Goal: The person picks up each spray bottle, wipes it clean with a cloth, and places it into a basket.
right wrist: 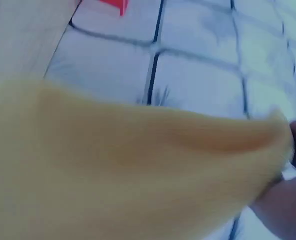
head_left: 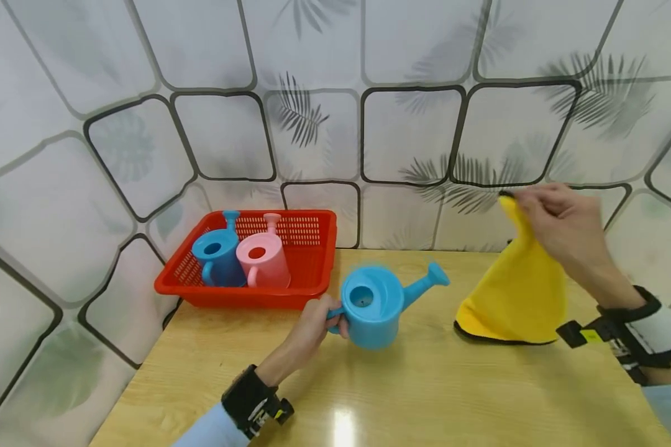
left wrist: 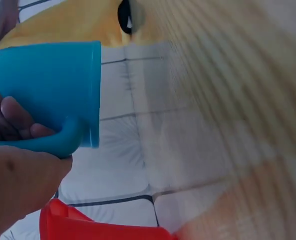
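My left hand (head_left: pixel 314 323) grips the handle of a blue watering can (head_left: pixel 373 320), its spout pointing right. In the left wrist view the fingers curl through the handle, beside the can's body (left wrist: pixel 48 85), which appears raised off the table. On the right, my right hand (head_left: pixel 567 226) pinches a yellow cloth (head_left: pixel 517 285) with dark edging by its top corner. The cloth hangs down, its lower edge near or on the table. The cloth (right wrist: pixel 128 160) is blurred and fills much of the right wrist view; only part of the hand shows there.
A red plastic basket (head_left: pixel 319 267) stands at the back left of the wooden table (head_left: pixel 425 397). Inside are a second blue watering can (head_left: pixel 223 264) and a pink watering can (head_left: pixel 271 267). A patterned wall covering (head_left: pixel 319 136) rises behind the table and on its left.
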Demonstrator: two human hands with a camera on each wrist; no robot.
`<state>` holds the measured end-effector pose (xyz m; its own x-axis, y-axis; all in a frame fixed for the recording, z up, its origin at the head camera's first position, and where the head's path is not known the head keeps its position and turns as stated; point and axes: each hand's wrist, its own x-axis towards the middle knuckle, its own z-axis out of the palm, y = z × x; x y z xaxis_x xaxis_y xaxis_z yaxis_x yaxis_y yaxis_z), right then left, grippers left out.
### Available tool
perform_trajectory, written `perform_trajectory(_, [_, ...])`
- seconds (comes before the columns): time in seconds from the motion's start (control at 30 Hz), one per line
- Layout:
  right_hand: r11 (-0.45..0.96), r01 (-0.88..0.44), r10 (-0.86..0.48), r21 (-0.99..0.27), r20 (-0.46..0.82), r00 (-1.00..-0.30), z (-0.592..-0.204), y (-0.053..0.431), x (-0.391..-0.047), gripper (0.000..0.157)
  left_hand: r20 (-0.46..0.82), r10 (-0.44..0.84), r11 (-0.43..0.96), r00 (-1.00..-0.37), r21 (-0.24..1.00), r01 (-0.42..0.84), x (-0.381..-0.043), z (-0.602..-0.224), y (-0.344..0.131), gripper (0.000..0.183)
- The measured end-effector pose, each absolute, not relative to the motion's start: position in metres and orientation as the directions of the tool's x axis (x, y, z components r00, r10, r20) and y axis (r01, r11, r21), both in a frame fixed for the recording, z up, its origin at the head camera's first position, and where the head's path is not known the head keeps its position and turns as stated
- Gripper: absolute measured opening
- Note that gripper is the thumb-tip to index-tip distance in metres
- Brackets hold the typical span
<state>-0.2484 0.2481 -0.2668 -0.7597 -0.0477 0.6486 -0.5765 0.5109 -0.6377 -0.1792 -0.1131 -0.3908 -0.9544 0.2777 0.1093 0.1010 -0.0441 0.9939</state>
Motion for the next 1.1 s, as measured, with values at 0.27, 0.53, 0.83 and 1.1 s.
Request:
perform_trajectory(0.27, [0.368, -0.901, -0.541, -0.23, 0.735, -0.409, -0.294, 0.138, -0.202, 0.02, 0.117, 0.361, 0.122, -0.925, 0.977, 0.172, -0.181, -0.393, -0.106, 0.045])
perform_trajectory(0.53, [0.394, -0.903, -0.606, -0.172, 0.69, -0.396, -0.316, 0.113, -0.197, 0.021, 0.156, 0.42, 0.132, -0.894, 0.964, 0.23, -0.18, -0.39, -0.102, 0.043])
perform_trajectory(0.83, [0.448, -0.876, -0.788, -0.179, 0.383, -0.482, -0.314, 0.136, -0.197, 0.039, 0.125, 0.416, 0.193, -0.901, 0.956, 0.222, -0.177, -0.395, -0.104, 0.044])
perform_trajectory(1.1, [0.357, -0.913, -0.591, -0.195, 0.71, -0.383, -0.293, 0.13, -0.189, 0.038, 0.12, 0.411, 0.263, -0.904, 0.933, 0.244, -0.18, -0.394, -0.104, 0.043])
